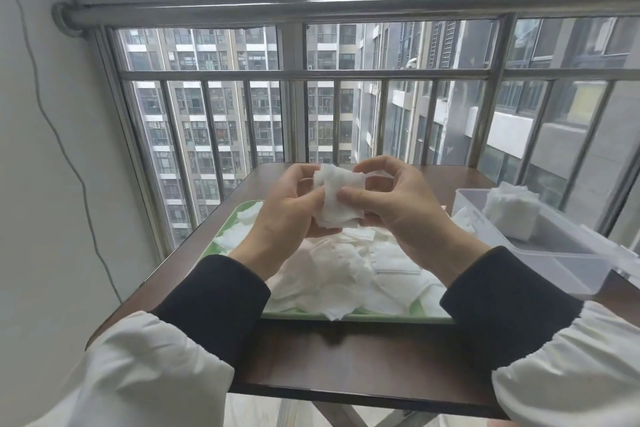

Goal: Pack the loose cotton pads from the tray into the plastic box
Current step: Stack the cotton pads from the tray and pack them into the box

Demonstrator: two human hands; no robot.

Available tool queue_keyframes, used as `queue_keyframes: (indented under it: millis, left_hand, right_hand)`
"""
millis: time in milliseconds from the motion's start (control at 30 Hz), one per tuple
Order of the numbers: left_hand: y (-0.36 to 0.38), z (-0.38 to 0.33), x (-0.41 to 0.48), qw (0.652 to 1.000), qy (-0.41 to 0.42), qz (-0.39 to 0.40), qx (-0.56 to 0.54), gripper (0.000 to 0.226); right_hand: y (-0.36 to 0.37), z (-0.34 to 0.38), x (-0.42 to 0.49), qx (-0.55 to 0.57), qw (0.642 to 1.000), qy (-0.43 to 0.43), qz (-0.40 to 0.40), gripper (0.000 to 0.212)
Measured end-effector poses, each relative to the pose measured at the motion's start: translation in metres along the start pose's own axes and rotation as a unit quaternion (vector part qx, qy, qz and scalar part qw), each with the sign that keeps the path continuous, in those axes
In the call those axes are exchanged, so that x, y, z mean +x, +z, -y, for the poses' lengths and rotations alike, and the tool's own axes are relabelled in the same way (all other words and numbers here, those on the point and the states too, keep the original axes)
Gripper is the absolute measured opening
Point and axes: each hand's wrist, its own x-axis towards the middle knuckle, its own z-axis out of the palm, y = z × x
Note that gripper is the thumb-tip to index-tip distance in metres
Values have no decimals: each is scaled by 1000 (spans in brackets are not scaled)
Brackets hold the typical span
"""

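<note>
A small stack of white cotton pads (337, 199) is held up above the tray between both hands. My left hand (287, 211) grips its left side, and my right hand (398, 204) pinches its right edge with thumb and fingers. Below them a light green tray (349, 317) carries a heap of loose cotton pads (349, 270). To the right stands a clear plastic box (554, 253), with a stack of pads (512, 211) at its far end.
The tray and box sit on a small dark brown table (346, 357) set against a metal window railing (311, 74). More loose pads (464, 220) lie between tray and box. The box's clear lid (627, 260) lies at the far right.
</note>
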Motion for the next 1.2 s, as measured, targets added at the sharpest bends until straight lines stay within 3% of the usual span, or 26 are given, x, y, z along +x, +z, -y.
queue_keyframes:
  millis: [400,567,700,800,867,1033,1200]
  left_hand:
    - [23,-34,-2,999,8,36,1,18]
    - [38,-45,-2,995,-25,95,-21,66]
    - [53,-49,-4,994,-26,106,-32,71]
    - [61,-49,-4,987,-44,126,-85,40]
    - [66,-49,-4,983,-60,141,-99,31]
    - [91,-56,-7,977,-84,189,-58,41]
    - [113,-60,-8,968,-74,240,-22,53]
  right_hand:
    - [-20,19,-4,-44,997,-42,-51,40]
    - [-36,35,-15,-107,992,-36,-63,46]
    - [-48,46,-24,-153,986,-13,-68,46]
    - [-64,56,-32,-160,986,25,-45,47]
    - [-75,63,-35,-160,986,48,-20,49]
    - [-102,87,-45,-221,971,66,60,53]
    - [-134,115,-50,-329,932,92,123,35]
